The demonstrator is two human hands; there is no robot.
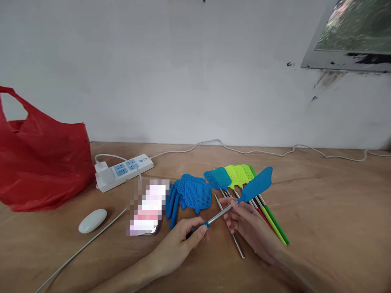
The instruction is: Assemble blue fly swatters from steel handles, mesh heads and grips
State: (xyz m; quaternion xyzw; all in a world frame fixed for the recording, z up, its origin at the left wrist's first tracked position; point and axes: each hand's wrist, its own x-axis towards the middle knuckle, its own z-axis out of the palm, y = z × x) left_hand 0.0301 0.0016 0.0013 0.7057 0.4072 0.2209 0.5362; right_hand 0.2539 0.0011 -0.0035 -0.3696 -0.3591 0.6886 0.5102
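Note:
A blue fly swatter [257, 185] with a metal rod is held tilted above the table between both hands. My left hand [180, 244] is closed around its blue handle. My right hand [244, 219] pinches the rod just below the blue head. Under and behind my right hand lie several swatters with blue heads [217, 178], yellow-green heads [240, 175] and red, yellow and green handles [276, 226]. A bare metal rod [237, 244] lies below my right hand. Loose blue swatter heads [198, 195] and blue handles [174, 209] are grouped beyond my left hand.
A phone [148, 209] with a blurred screen lies left of the blue parts. Farther left are a white mouse-shaped object [93, 221], a power strip [125, 171] and a red plastic bag [45, 158]. A white cable [244, 152] runs along the wall.

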